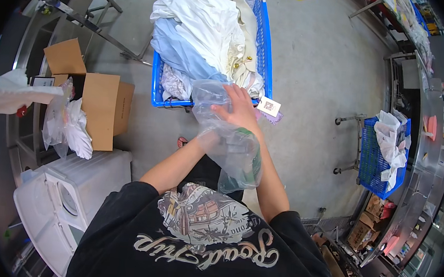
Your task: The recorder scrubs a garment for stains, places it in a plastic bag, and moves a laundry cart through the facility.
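A clear plastic bag (239, 163) with a green patch hangs crumpled over my forearms, in front of my chest. My right hand (238, 105) is raised with its fingers spread, against the upper part of the plastic; whether it grips any is unclear. Plastic covers my left hand (209, 136), so its fingers cannot be made out. Just beyond is a blue plastic basket (267, 47) heaped with a white garment (204, 22), a light blue garment (178, 51) and beige cloth. A white tag (269, 106) with a printed code hangs at its near right corner.
An open cardboard box (99, 112) with plastic bags stands at the left, above a translucent plastic bin (59, 191). On the right, a blue basket (374, 159) holding white plastic sits on a wheeled stand beside a metal workbench (420, 183). Metal frames stand at the upper left.
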Demonstrator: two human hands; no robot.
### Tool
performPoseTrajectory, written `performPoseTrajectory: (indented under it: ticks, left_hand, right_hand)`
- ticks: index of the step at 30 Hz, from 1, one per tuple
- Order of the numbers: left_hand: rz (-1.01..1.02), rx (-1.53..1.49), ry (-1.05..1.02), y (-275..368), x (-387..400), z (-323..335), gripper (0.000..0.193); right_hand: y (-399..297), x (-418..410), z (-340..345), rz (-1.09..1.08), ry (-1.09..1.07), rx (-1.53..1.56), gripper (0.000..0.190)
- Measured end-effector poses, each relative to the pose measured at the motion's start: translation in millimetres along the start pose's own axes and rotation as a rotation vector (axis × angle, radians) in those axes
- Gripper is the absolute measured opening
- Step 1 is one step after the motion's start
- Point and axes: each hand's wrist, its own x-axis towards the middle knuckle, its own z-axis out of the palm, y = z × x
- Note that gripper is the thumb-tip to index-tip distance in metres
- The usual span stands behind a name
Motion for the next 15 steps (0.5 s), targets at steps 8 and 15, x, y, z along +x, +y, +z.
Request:
performPoseTrajectory:
  ticks: [8,15]
  left_hand:
    - [0.003,0.173,-0.209,29.5,27.1,-14.3,0.05]
    - [-0.084,0.308,0.048,9.7,8.2,53.4,0.046]
  right_hand:
    - [32.1,2.0,0.0,0.113,-0.1,0.892,0.054]
    - [49.6,-2.0,11.1,0.204,-0.038,1.712,0.047]
